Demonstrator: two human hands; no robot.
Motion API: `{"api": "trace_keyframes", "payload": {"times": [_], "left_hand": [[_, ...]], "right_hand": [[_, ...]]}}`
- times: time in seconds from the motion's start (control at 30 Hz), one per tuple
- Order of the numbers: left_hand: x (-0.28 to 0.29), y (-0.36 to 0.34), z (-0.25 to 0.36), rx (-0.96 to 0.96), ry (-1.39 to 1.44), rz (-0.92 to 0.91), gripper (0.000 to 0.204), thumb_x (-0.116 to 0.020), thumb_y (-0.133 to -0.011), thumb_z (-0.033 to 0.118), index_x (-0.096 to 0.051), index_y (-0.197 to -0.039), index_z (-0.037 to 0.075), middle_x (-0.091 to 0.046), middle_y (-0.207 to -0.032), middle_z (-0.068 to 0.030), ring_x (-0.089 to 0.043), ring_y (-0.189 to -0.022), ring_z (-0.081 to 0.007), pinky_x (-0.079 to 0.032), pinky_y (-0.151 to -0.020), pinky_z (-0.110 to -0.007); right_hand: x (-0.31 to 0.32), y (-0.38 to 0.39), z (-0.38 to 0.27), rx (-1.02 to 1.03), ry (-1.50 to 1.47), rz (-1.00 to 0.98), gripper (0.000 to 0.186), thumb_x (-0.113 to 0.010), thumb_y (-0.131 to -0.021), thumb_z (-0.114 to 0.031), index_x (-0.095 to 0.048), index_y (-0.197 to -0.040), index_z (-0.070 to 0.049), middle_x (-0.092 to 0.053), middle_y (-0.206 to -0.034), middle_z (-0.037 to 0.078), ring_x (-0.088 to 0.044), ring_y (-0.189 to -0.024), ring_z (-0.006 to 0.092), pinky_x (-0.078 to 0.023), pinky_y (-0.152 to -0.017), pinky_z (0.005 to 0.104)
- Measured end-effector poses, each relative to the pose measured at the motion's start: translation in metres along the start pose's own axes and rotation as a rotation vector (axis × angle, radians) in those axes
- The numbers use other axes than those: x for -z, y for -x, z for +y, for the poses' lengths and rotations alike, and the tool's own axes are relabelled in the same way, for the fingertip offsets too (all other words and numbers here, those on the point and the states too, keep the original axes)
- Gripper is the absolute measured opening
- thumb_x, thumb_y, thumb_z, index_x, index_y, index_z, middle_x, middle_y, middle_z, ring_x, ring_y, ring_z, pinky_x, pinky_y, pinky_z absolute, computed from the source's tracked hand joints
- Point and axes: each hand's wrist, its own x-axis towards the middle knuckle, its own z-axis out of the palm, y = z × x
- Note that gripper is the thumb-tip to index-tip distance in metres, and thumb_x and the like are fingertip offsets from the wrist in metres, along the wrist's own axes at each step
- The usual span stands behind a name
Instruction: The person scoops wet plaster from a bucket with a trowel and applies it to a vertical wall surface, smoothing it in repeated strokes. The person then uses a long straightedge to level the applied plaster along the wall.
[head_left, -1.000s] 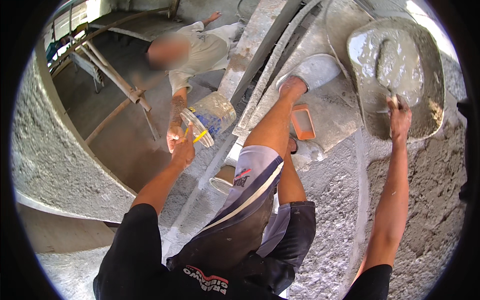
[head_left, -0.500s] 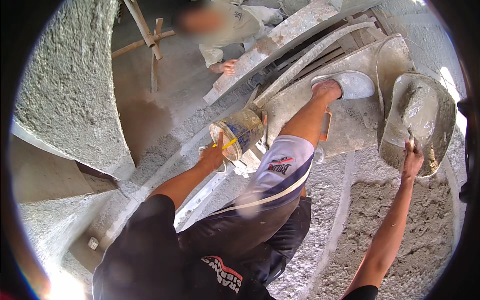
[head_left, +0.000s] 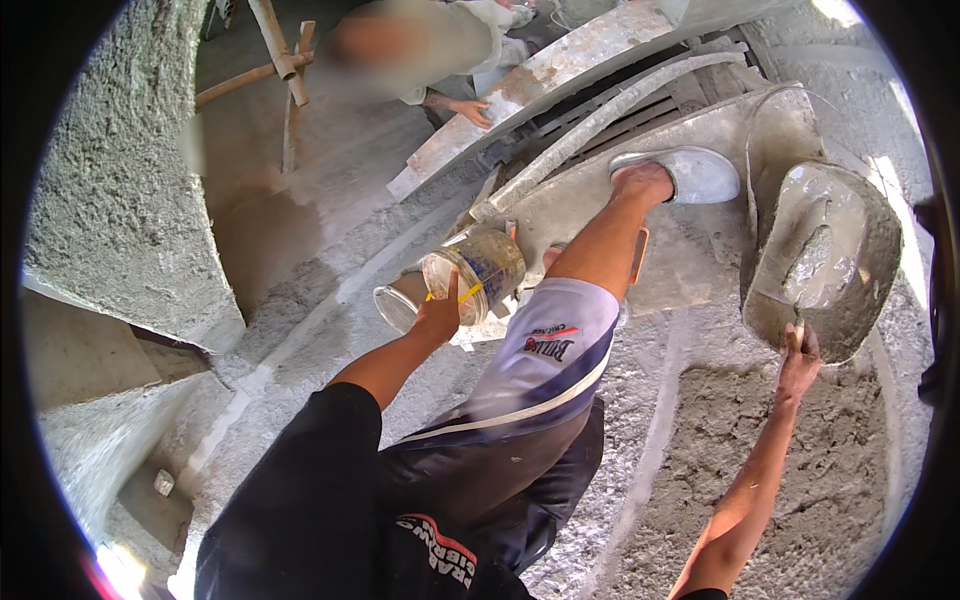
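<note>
My left hand is closed on a mortar-smeared bucket, which lies tilted with its round end toward me and a yellow strip beside my fingers. Behind that hand, a second pale round container shows in part. On the right, a rounded grey basin holds wet mortar. My right hand grips the handle of a trowel at the basin's near edge. Its blade lies coated in the mortar, so its outline is hard to make out.
My slippered foot stands on a grey board. A co-worker's hand rests on a long plank at the far side. Rough fresh mortar covers the near right surface. A textured wall rises at left; crossed poles stand beyond.
My right hand and the trowel have come slightly nearer within the basin. The bucket has shifted a little, uncovering more of the container behind my left hand. The view has shifted slightly.
</note>
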Motion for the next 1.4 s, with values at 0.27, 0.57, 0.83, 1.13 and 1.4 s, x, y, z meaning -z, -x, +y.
{"api": "trace_keyframes", "payload": {"times": [0.27,0.57,0.83,1.13,1.4], "left_hand": [[0.000,-0.003,0.005,0.024,0.122,0.024,0.104,-0.056,-0.091,0.006,0.022,-0.161,0.015,-0.069,-0.102,-0.0338,-0.073,-0.084,-0.0416,-0.057,-0.074,-0.053],[-0.019,-0.017,-0.012,-0.053,0.352,0.287,0.116,-0.065,-0.080,-0.003,0.009,-0.165,0.027,-0.069,-0.110,-0.0291,-0.069,-0.100,-0.0439,-0.055,-0.083,-0.052],[0.018,0.026,-0.014,-0.079,0.257,0.345,0.128,-0.080,-0.064,0.006,-0.003,-0.165,0.021,-0.057,-0.133,-0.0199,-0.055,-0.123,-0.0413,-0.046,-0.107,-0.048],[0.192,0.148,0.042,-0.444,0.608,0.595,0.107,-0.067,-0.078,-0.007,-0.012,-0.166,0.018,-0.054,-0.140,-0.0223,-0.054,-0.130,-0.0331,-0.042,-0.112,-0.042],[0.233,0.163,0.045,-0.481,0.641,0.497,0.105,-0.064,-0.079,-0.009,-0.013,-0.166,0.020,-0.052,-0.139,-0.0224,-0.059,-0.115,-0.0299,-0.048,-0.103,-0.040]], "right_hand": [[-0.015,-0.001,-0.006,-0.039,-0.088,0.028,0.054,-0.078,-0.090,-0.035,-0.068,-0.131,-0.002,-0.071,-0.113,0.011,-0.065,-0.098,0.0214,-0.051,-0.093,0.0372],[-0.039,-0.012,-0.014,-0.046,-0.152,0.070,0.048,-0.080,-0.089,-0.024,-0.068,-0.127,0.001,-0.070,-0.119,0.013,-0.065,-0.105,0.0217,-0.052,-0.095,0.0362],[-0.042,-0.037,-0.025,-0.121,-0.021,0.306,0.042,-0.080,-0.087,-0.028,-0.072,-0.123,-0.010,-0.074,-0.113,0.018,-0.071,-0.105,0.0293,-0.055,-0.097,0.0382],[-0.094,-0.118,-0.055,-0.213,0.190,0.277,0.045,-0.064,-0.093,-0.040,-0.072,-0.111,0.000,-0.073,-0.101,0.025,-0.071,-0.098,0.0385,-0.056,-0.089,0.0452],[-0.001,0.015,-0.076,-0.071,-0.262,0.416,0.038,-0.074,-0.087,-0.040,-0.074,-0.109,-0.008,-0.074,-0.103,0.016,-0.071,-0.099,0.0316,-0.055,-0.088,0.0419]]}}
